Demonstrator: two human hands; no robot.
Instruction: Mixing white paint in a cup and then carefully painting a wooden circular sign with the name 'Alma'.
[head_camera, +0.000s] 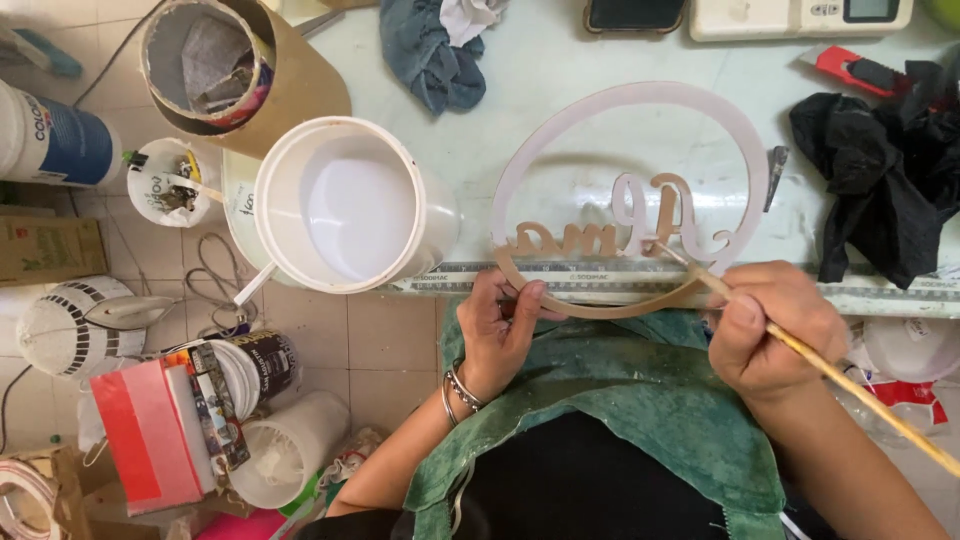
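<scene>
A wooden ring (625, 100) with cut-out script letters across its lower half lies at the near edge of the pale table (560, 70). Most of the ring is painted white; its near arc and the left letters are bare wood. My left hand (500, 330) pinches the ring's near edge at the lower left. My right hand (770, 325) holds a thin wooden-handled brush (830, 372), with its tip at the letters on the right side of the ring. A white bucket of white paint (345, 205) stands just left of the ring.
A black cloth (885, 180) lies at the table's right, a grey-blue rag (430, 50) at the back, and a red utility knife (850, 70) near the back right. A cardboard tube bin (215, 65), paint cans and small tubs crowd the tiled floor on the left.
</scene>
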